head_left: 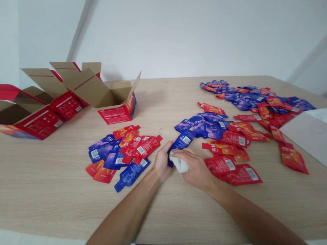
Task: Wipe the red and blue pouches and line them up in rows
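left hand (162, 162), fingers curled round blue pouch (182, 139); right hand (195, 168), fingers closed on white cloth (181, 165) against the pouch; pouch piles (150, 147) both sides

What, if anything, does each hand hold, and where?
The left hand holds a blue pouch by its near end; the right hand holds a bunched white cloth, but which part it grips cannot be told.

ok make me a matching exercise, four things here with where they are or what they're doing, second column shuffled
1. open, mostly red cardboard boxes
2. left hand
3. right hand
4. white flat-sided object

A. holding a crumpled white cloth
B. right side of the pale wood-grain table
C. gripping a blue, glossy pouch
D. left side of the table

Pairs: 1-D, 2-C, 3-A, 4-B
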Motion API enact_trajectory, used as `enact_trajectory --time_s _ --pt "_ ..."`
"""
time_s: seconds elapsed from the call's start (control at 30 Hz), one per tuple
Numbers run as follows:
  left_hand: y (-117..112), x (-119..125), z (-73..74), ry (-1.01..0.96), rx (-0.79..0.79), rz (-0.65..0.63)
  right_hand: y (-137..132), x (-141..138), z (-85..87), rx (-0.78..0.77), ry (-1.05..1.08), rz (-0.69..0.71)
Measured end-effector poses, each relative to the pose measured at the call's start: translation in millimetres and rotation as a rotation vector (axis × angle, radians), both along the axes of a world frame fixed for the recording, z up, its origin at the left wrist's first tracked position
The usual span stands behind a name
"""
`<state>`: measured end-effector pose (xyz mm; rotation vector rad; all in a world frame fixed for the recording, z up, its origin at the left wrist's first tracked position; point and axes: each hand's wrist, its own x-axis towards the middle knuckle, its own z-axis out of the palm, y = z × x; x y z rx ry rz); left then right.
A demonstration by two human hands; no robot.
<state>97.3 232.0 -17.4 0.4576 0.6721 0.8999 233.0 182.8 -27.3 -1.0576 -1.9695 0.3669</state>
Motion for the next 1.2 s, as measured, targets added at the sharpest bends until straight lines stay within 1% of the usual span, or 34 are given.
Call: enact_trajectory --time_s 0.07,0.1,0.2,0.27,0.33,0.43,0.53,0.6,0.63,0.67,0.7,0.77,0.83,0.87,0.9,0.93,1.0,1.2 --pt "4 -4 2.6 0.11 0.151 0.052 -2 -5 -3.0 -0.046 -0.017 0.053" --pt "7 -7 3.7 0.214 0.263 0.098 -2 -6 -4.0 -0.061 -0.024 0.048" --pt "16 -18 5.7 0.615 0.655 0.281 3 1 -4.5 -0.069 -0.041 -0.049" --pt "22 -26 4.8 0.872 0.85 0.359 9 10 -4.2 -0.051 -0.063 -0.146" --pt "27 -33 1.7 1.137 0.949 0.375 16 20 -5.2 -0.048 -0.101 -0.246" --pt "32 -39 -5.2 1.52 0.98 0.348 24 31 -9.6 -0.096 -0.16 -0.377" --pt "32 -37 -9.8 1.756 0.986 0.366 27 36 -14.6 -0.139 -0.193 -0.45" --pt "31 -31 -11.1 1.803 1.03 0.379 27 36 -16.4 -0.149 -0.209 -0.473" --pt "31 -26 -12.0 1.785 1.075 0.359 27 36 -16.8 -0.152 -0.217 -0.476" --pt "30 -20 -13.3 1.746 1.133 0.314 27 35 -16.9 -0.155 -0.226 -0.473" --pt "29 -14 -15.4 1.688 1.202 0.241 27 35 -16.7 -0.16 -0.232 -0.466" --pt "26 -3 -21.3 1.575 1.338 0.032 29 35 -16.0 -0.182 -0.229 -0.456" --pt "24 4 -27.6 1.524 1.443 -0.164 30 37 -15.2 -0.201 -0.2 -0.463" --pt "22 7 -29.8 1.522 1.479 -0.222 31 38 -15.0 -0.201 -0.177 -0.474" --pt "20 8 -31.0 1.532 1.502 -0.249 32 40 -14.9 -0.195 -0.154 -0.485" --pt "19 9 -31.1 1.549 1.514 -0.246 32 41 -14.9 -0.188 -0.134 -0.496" --pt "16 9 -28.6 1.578 1.512 -0.207 33 43 -15.1 -0.181 -0.113 -0.519" --pt "10 14 -21.5 1.544 1.376 -0.168 30 40 -10.9 -0.15 -0.075 -0.533"
